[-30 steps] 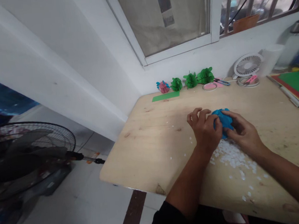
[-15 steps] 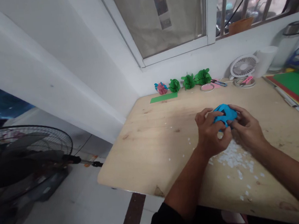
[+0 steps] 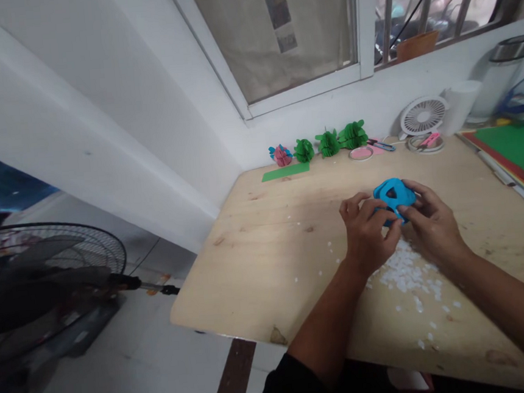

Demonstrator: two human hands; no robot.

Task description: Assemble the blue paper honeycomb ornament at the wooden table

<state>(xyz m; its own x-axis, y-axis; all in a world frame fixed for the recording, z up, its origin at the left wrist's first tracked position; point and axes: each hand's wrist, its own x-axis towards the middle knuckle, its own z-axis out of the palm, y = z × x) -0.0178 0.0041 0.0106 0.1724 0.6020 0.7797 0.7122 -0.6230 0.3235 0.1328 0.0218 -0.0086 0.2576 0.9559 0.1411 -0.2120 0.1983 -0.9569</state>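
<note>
A blue paper craft piece [image 3: 399, 192] with dark gaps between its curved strips is held up over the wooden table [image 3: 249, 265]. My left hand [image 3: 366, 224] grips its lower left side, fingers bent against the paper. On the right side, my right hand [image 3: 433, 215] pinches it, thumb in front and fingers partly hidden behind. Many small white paper scraps [image 3: 406, 269] lie scattered on the tabletop beneath my hands.
Along the wall stand a pink and blue paper ball [image 3: 281, 155] and several green paper balls [image 3: 328, 143]. Nearby are a green strip [image 3: 286, 172], a cutter knife [image 3: 381, 145], tape rings [image 3: 425, 143], a small white fan [image 3: 424, 116] and stacked coloured paper [image 3: 515, 156]. A floor fan [image 3: 49, 282] stands left.
The blue paper piece has turned a little, so a dark opening in it shows more clearly. My left fingers have drawn slightly back and down on it.
</note>
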